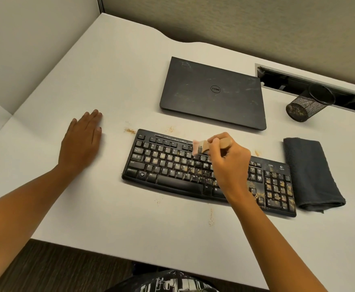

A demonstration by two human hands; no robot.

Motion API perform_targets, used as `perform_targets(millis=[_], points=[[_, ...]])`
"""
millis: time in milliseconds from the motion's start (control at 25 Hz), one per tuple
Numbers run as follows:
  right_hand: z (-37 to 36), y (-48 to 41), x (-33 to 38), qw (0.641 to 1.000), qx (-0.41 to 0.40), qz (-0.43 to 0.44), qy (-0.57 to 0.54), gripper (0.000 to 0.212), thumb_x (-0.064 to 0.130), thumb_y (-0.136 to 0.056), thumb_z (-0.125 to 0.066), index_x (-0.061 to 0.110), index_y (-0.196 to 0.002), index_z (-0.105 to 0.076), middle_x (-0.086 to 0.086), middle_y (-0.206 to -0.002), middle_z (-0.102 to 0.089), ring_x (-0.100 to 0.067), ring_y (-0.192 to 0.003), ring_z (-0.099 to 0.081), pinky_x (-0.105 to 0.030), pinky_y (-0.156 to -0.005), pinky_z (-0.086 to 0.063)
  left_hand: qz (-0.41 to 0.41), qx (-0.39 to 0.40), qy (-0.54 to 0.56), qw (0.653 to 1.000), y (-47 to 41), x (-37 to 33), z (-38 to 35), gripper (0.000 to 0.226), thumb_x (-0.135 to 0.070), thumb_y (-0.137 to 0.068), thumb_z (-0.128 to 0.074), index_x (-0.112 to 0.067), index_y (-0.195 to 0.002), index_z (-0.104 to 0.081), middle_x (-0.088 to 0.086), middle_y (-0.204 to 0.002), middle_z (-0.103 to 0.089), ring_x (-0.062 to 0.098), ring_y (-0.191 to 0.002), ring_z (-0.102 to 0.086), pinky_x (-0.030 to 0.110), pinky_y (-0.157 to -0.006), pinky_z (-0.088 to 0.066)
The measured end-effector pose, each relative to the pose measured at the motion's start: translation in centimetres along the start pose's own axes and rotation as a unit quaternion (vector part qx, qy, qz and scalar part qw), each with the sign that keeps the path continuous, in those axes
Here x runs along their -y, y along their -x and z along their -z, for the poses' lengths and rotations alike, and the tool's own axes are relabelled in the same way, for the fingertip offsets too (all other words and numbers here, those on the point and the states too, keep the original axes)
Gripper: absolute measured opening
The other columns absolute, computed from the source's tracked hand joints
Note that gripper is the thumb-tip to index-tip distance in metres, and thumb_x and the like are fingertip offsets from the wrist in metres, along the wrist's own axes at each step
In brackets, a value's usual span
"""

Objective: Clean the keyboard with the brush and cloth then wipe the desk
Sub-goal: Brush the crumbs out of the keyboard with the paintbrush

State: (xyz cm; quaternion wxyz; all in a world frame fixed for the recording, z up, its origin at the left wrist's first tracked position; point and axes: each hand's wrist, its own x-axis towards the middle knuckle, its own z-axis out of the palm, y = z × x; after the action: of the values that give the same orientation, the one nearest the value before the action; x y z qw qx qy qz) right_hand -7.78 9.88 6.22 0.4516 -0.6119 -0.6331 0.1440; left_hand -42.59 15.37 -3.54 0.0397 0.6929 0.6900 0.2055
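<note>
a person's right hand (228, 163) curls its fingers around the wooden handle of a small brush (206, 146), pale bristles blurred above the upper key rows of a black keyboard (172, 165) lying on a matte white desk (113, 81). tan crumbs fleck the keys, thickest on the right-hand number pad, and dot the desk. the left hand (80, 140) rests flat, fingers straight, left of the keyboard. a folded dark terry cloth (311, 173) lies touching the keyboard's right end. farther off: a scuffed closed laptop (212, 93), a tipped wire-mesh cup (307, 104).
</note>
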Motion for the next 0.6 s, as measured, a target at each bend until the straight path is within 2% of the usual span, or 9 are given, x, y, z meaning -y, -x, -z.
perform_targets(millis=[40, 160, 320, 400, 520, 600], points=[[-0.1, 0.1, 0.0, 1.000, 0.006, 0.006, 0.012, 0.031, 0.009, -0.096, -0.050, 0.002, -0.069, -0.063, 0.003, -0.075, -0.064, -0.013, -0.054, -0.054, -0.019, -0.039, -0.036, -0.001, 0.000, -0.001, 1.000, 0.0, 0.0, 0.0, 0.055, -0.031, -0.099, -0.022, -0.014, -0.148, -0.039, 0.003, -0.155, -0.036, 0.021, -0.145, -0.028, 0.025, -0.117, -0.004], [-0.2, -0.4, -0.1, 0.999, -0.005, 0.006, 0.032, 0.024, 0.011, -0.097, -0.050, 0.004, -0.084, -0.068, 0.003, -0.077, -0.065, -0.010, -0.054, -0.053, -0.019, -0.043, -0.038, -0.004, 0.000, -0.001, 1.000, 0.0, 0.0, 0.1, 0.053, -0.029, -0.100, -0.024, -0.013, -0.148, -0.039, 0.004, -0.155, -0.037, 0.022, -0.145, -0.029, 0.032, -0.118, -0.008], [0.5, 0.0, -0.1, 1.000, -0.001, 0.003, 0.019, 0.028, 0.006, -0.095, -0.050, 0.003, -0.071, -0.063, 0.000, -0.070, -0.063, -0.018, -0.059, -0.055, -0.018, -0.042, -0.037, -0.002, 0.001, -0.003, 1.000, 0.0, 0.1, 0.0, 0.051, -0.028, -0.101, -0.025, -0.014, -0.149, -0.038, 0.002, -0.156, -0.036, 0.020, -0.146, -0.028, 0.028, -0.118, -0.006], [0.6, -0.2, -0.2, 1.000, 0.004, -0.010, 0.017, 0.027, 0.008, -0.097, -0.049, 0.002, -0.074, -0.063, 0.001, -0.068, -0.062, -0.017, -0.058, -0.056, -0.018, -0.043, -0.039, -0.001, 0.003, -0.004, 1.000, 0.1, 0.1, 0.0, 0.053, -0.030, -0.101, -0.024, -0.015, -0.149, -0.038, 0.002, -0.156, -0.036, 0.019, -0.146, -0.027, 0.027, -0.118, -0.005], [0.7, -0.6, -0.4, 1.000, -0.011, -0.008, 0.023, 0.028, 0.014, -0.100, -0.049, 0.003, -0.078, -0.063, 0.002, -0.071, -0.061, -0.016, -0.057, -0.057, -0.029, -0.047, -0.044, -0.002, 0.006, -0.002, 1.000, 0.0, 0.0, 0.1, 0.054, -0.031, -0.100, -0.022, -0.015, -0.149, -0.038, 0.002, -0.156, -0.036, 0.020, -0.146, -0.028, 0.032, -0.119, -0.008], [1.1, -0.3, -0.4, 1.000, -0.003, -0.006, 0.020, 0.028, 0.014, -0.100, -0.049, 0.002, -0.078, -0.063, 0.004, -0.070, -0.060, -0.017, -0.057, -0.057, -0.025, -0.046, -0.044, -0.003, 0.004, 0.002, 1.000, 0.0, -0.1, 0.2, 0.054, -0.031, -0.100, -0.022, -0.014, -0.149, -0.039, 0.002, -0.156, -0.036, 0.020, -0.146, -0.028, 0.033, -0.119, -0.009]])
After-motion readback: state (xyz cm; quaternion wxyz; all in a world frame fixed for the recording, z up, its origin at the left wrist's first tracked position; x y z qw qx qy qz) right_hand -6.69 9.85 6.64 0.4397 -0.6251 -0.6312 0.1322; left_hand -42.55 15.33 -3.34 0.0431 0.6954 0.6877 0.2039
